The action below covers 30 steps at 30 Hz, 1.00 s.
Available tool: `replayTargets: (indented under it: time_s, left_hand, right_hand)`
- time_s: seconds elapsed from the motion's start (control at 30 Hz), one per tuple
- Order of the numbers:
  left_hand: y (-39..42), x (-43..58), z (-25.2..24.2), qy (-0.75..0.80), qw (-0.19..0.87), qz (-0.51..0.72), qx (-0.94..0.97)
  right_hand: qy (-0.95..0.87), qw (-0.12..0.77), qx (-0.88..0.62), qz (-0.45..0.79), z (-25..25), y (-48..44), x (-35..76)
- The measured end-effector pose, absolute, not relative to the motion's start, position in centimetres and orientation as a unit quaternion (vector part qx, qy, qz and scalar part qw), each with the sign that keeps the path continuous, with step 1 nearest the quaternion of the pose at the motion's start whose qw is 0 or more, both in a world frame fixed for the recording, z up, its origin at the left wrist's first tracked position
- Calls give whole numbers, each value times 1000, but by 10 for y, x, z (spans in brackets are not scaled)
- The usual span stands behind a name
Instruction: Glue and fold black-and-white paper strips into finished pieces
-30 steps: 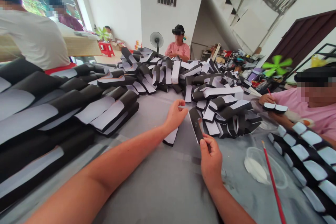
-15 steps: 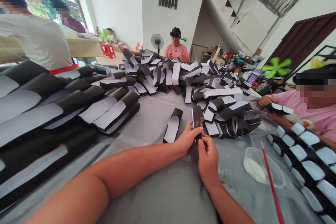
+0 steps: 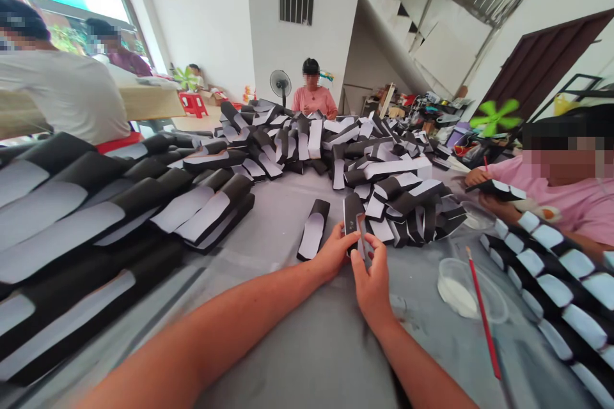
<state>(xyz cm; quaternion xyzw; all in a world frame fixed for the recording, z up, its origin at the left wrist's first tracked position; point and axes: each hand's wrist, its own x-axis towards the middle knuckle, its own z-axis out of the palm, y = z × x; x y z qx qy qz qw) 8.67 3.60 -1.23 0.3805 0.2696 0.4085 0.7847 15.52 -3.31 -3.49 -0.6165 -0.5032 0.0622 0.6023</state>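
The right hand [image 3: 371, 284] pinches a black card strip [image 3: 352, 217] at its lower end; the left hand's [image 3: 330, 255] closed fingers touch its edge. The strip appears light and stiff; hold by the edges.

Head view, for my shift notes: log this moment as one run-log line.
left hand: holds black-and-white strip | right hand: holds same strip | nearby: second strip, red-handled brush

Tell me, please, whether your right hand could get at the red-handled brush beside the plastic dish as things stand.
Probably yes: the right hand is holding a black-and-white folded piece, but only grey table covering seems to lie between it and the lower part of the red-handled brush.
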Motion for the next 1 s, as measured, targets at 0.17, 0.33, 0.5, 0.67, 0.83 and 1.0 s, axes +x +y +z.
replayTargets:
  time_s: [0.17, 0.33, 0.5, 0.67, 0.83, 1.0]
  left_hand:
    - [37, 84, -8, 246, 793, 428, 356]
    - [39, 81, -4, 256, 797, 415, 357]
    - [41, 81, -6, 242, 808, 395, 365]
    - [41, 79, -7, 266, 812, 377, 358]
    - [41, 76, -9, 283, 781, 389, 398]
    - [40, 73, -6, 306, 724, 425, 448]
  right_hand:
    - [-579, 576, -576, -18, -32, -37, 154]
    - [-637, 528, -559, -56, -20, -37, 151]
    - [-650, 462, -590, -125, 16, -40, 167]
    - [-571, 423, -678, -189, 51, -66, 227]
    - [-414, 280, -850, -163, 52, -106, 296]
    - [-358, 204, -908, -72, 40, -127, 327]
